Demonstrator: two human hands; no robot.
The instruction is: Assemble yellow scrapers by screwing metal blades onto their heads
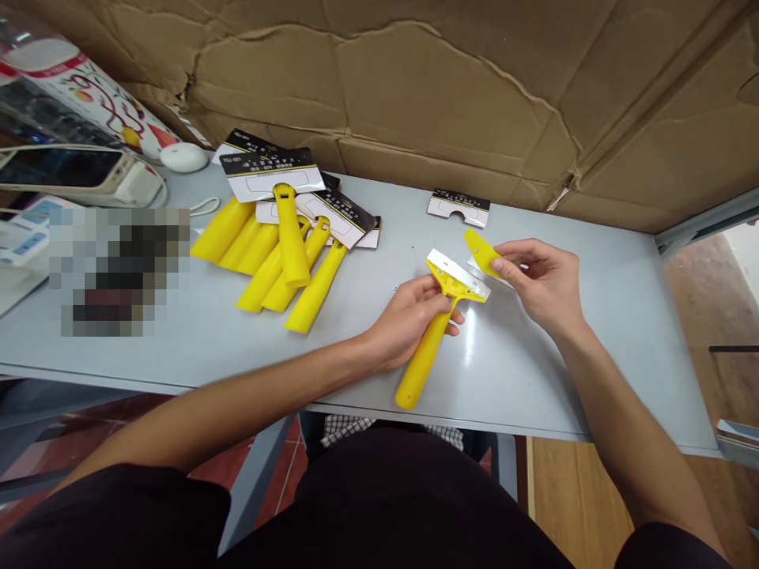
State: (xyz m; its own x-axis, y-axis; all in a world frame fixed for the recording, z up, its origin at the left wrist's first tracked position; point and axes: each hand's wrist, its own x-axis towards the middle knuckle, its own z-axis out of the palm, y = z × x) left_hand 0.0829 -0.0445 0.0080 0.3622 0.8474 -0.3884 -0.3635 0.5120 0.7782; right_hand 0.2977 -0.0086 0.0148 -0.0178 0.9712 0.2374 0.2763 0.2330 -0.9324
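My left hand (415, 316) is closed around the neck of a yellow scraper (424, 359), just below its head. A shiny metal strip (456, 273) lies across that head, and the plastic handle slants down toward the table's front edge. Between the thumb and fingers of my right hand (537, 280) is a yellow plastic cover plate (479, 249), held just above and right of the scraper head. A thin silvery strip (495, 273) shows under the plate; its far end is hidden by my fingers.
Several yellow scrapers (290, 245) with black-and-white cards (273, 174) are piled to the left. Another card (459, 209) lies at the back beside a cardboard wall (427, 87). A white mouse (183, 156), a phone (65, 167) and a bottle (95, 95) crowd the left end.
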